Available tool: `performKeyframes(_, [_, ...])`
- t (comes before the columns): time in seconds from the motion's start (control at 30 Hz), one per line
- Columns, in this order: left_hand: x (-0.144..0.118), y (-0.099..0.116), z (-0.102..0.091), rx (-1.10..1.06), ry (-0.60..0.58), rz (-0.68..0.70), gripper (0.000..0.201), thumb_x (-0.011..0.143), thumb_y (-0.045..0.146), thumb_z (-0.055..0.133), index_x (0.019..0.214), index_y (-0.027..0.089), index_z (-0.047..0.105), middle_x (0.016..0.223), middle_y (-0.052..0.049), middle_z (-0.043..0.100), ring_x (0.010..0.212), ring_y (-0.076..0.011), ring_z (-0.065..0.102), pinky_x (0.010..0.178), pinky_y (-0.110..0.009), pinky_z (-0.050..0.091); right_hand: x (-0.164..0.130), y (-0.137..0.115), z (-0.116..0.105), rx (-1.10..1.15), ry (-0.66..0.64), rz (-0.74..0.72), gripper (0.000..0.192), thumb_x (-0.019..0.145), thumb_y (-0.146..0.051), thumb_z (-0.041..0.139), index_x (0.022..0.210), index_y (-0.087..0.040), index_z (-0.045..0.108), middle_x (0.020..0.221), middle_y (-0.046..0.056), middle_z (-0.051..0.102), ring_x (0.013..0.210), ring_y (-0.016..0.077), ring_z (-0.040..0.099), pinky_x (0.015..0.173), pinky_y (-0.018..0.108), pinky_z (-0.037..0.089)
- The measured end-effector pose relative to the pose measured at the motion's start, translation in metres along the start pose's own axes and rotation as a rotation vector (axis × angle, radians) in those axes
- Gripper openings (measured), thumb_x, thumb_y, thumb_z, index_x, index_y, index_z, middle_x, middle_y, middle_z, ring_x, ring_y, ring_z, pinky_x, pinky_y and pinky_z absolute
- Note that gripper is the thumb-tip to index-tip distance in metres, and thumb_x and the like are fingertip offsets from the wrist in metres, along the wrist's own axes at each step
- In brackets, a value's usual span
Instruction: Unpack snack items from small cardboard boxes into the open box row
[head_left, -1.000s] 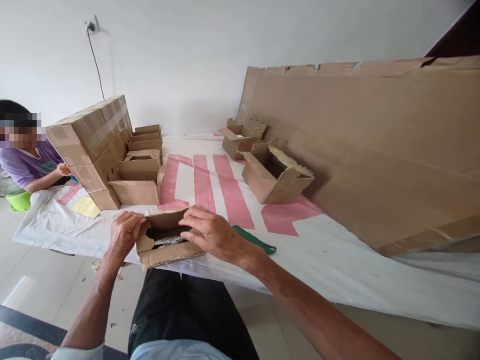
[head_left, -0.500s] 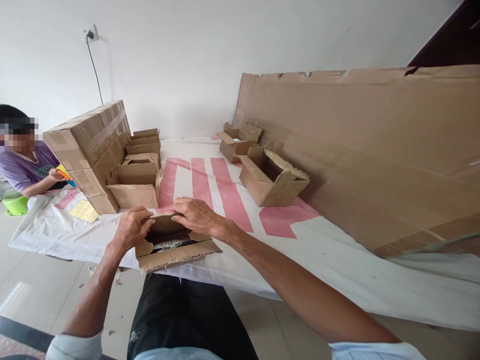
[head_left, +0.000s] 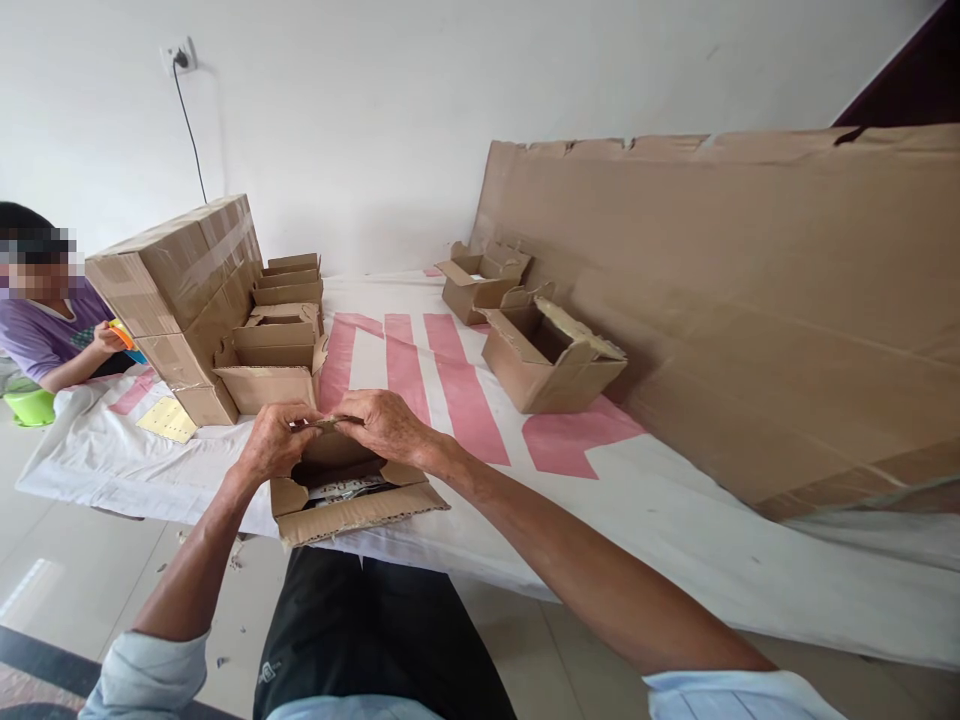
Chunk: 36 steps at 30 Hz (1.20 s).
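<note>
A small open cardboard box [head_left: 360,520] sits at the front edge of the cloth-covered table, close to my body. Printed packets [head_left: 345,488] lie inside it, partly shaded. My left hand [head_left: 279,440] pinches the far flap of this box near its left end. Beside it, my right hand [head_left: 386,425] grips the same flap with thumb and fingers. The flap stands raised between the two hands, and the fingers cover much of its edge. The near flap folds outward toward me.
Taped cartons [head_left: 187,300] are stacked at the left, with open boxes [head_left: 274,365] alongside. Two more open boxes, one nearer [head_left: 551,360] and one farther [head_left: 480,280], stand before a large cardboard sheet [head_left: 712,300]. A person in purple [head_left: 56,330] is at the far left.
Both hands have risen slightly, and the far flap between them stands a little higher. The box has hardly moved.
</note>
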<state>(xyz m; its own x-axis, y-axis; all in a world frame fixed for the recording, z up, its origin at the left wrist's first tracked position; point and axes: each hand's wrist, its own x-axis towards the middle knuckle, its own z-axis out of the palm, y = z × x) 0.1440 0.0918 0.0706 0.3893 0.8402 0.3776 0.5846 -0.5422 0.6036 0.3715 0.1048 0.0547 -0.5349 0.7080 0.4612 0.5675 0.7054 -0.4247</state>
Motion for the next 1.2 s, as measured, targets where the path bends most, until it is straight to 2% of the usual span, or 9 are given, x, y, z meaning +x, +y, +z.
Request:
performKeyframes(0.17, [0.002, -0.002, 0.0, -0.054, 0.012, -0.069, 0.009, 0.082, 0.017, 0.075, 0.086, 0.018, 0.083, 0.076, -0.001, 0.078, 0.071, -0.0159, 0.068, 0.066, -0.024, 0.048, 0.001, 0.0, 0.002, 0.046, 0.017, -0.006, 0.014, 0.101, -0.02, 0.07, 0.095, -0.022, 0.083, 0.089, 0.004, 0.078, 0.081, 0.0176, 0.068, 0.073, 0.029, 0.043])
performKeyframes(0.27, [0.005, -0.001, -0.003, -0.053, -0.049, -0.071, 0.018, 0.082, 0.016, 0.073, 0.095, 0.02, 0.085, 0.082, -0.001, 0.081, 0.076, -0.0165, 0.07, 0.069, -0.024, 0.05, 0.002, -0.001, 0.001, 0.055, 0.029, -0.009, 0.013, 0.101, -0.02, 0.071, 0.094, -0.02, 0.082, 0.086, 0.003, 0.077, 0.079, 0.0168, 0.067, 0.072, 0.028, 0.042])
performKeyframes(0.37, [0.007, 0.001, -0.005, -0.047, -0.088, -0.037, 0.015, 0.082, 0.014, 0.072, 0.088, 0.019, 0.085, 0.083, -0.003, 0.082, 0.076, -0.0167, 0.071, 0.07, -0.025, 0.051, 0.002, -0.002, 0.002, 0.052, 0.035, -0.014, 0.013, 0.1, -0.018, 0.072, 0.09, -0.019, 0.081, 0.083, 0.003, 0.076, 0.077, 0.0164, 0.067, 0.072, 0.028, 0.042])
performKeyframes(0.67, [0.0, -0.004, 0.003, 0.011, 0.045, 0.035, 0.011, 0.086, 0.018, 0.075, 0.076, 0.02, 0.08, 0.081, -0.004, 0.082, 0.074, -0.0182, 0.074, 0.071, -0.027, 0.053, 0.002, 0.001, 0.007, 0.043, 0.054, -0.056, 0.014, 0.1, -0.016, 0.07, 0.093, -0.02, 0.081, 0.089, 0.005, 0.078, 0.083, 0.0185, 0.07, 0.075, 0.029, 0.045])
performKeyframes(0.83, [-0.001, 0.0, 0.002, 0.129, 0.029, 0.014, 0.01, 0.089, 0.016, 0.073, 0.083, 0.021, 0.08, 0.079, -0.003, 0.081, 0.072, -0.018, 0.072, 0.072, -0.028, 0.052, 0.001, 0.0, 0.007, 0.025, 0.064, -0.076, 0.016, 0.101, -0.016, 0.068, 0.094, -0.021, 0.081, 0.087, 0.005, 0.077, 0.081, 0.0191, 0.069, 0.075, 0.03, 0.046])
performKeyframes(1.03, [0.003, 0.008, -0.005, 0.255, -0.121, 0.09, 0.021, 0.091, 0.01, 0.067, 0.085, 0.022, 0.083, 0.086, -0.003, 0.081, 0.077, -0.0185, 0.071, 0.072, -0.028, 0.048, 0.001, 0.003, 0.011, -0.009, 0.072, -0.111, 0.016, 0.102, -0.019, 0.068, 0.096, -0.024, 0.082, 0.087, 0.004, 0.075, 0.081, 0.0188, 0.067, 0.075, 0.03, 0.045])
performKeyframes(1.2, [-0.001, 0.001, 0.004, 0.408, -0.027, 0.107, 0.023, 0.094, 0.015, 0.064, 0.081, 0.022, 0.081, 0.082, -0.007, 0.078, 0.076, -0.0215, 0.071, 0.068, -0.03, 0.045, 0.002, 0.006, 0.018, -0.158, 0.079, -0.188, 0.035, 0.109, -0.019, 0.053, 0.081, -0.02, 0.074, 0.079, 0.005, 0.068, 0.075, 0.018, 0.06, 0.071, 0.031, 0.04])
